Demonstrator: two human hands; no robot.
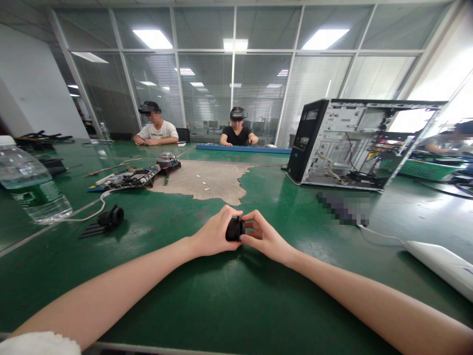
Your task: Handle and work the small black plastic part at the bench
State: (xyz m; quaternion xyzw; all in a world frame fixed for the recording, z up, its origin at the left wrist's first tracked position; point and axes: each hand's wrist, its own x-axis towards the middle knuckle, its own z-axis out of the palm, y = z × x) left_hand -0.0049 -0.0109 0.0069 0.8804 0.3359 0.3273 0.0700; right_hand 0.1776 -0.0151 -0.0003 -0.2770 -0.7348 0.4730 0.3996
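Observation:
A small black cylindrical part point(232, 230) is held just above the green table, in front of me at the middle of the view. My left hand point(215, 230) wraps round its left side, thumb on top and fingers underneath. From the right, my right hand point(266, 237) pinches the ringed end of the part with thumb and fingertips. The two hands almost meet there, and my fingers cover much of the part. Its exact kind cannot be made out. To the left lies another black piece point(110, 217) with a round end and flat prongs.
A circuit board point(129, 178) with a cooler point(168, 160) lies at left, near a water bottle point(31, 185). An open computer case point(310, 143) stands at right. A white device point(439, 264) has a cable. Two people sit across; another is far right by a green basket point(428, 168).

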